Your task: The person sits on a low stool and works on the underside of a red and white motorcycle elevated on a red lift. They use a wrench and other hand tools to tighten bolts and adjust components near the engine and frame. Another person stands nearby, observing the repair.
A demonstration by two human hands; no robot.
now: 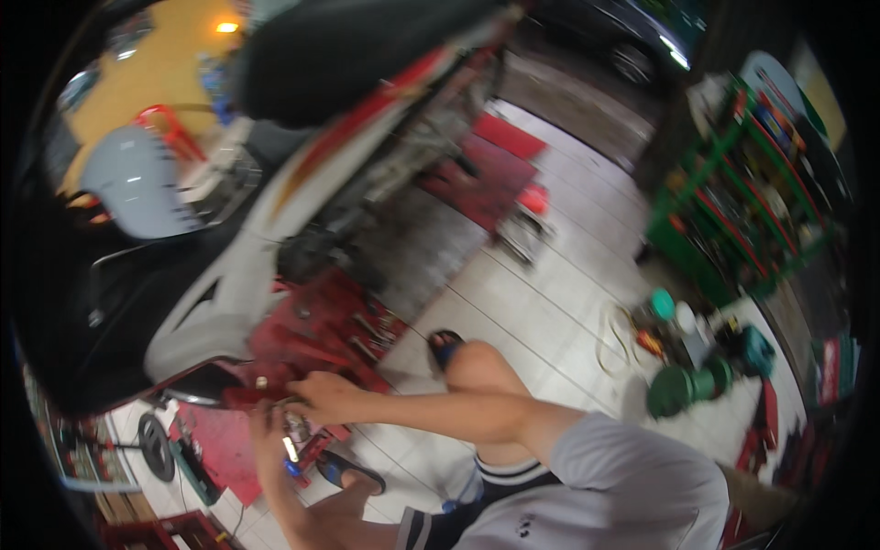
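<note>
passage: white floor tiles (pixel 513 312) | obstacles: motorcycle (pixel 291 188) (large, leftward), green cart (pixel 697 252)

From my remote seat I saw a pale tiled floor (pixel 550 325). A green tool rack (pixel 701 179) stood on it, with a dark green cylindrical object (pixel 676 392) and a small clutter of containers (pixel 694 341) nearby. A red platform (pixel 500 179) also rested there, bearing a grey sheet (pixel 426 247) and metal tools (pixel 372 336) too blurred for me to tell apart; a motorbike (pixel 289 192) stood over it.
</note>
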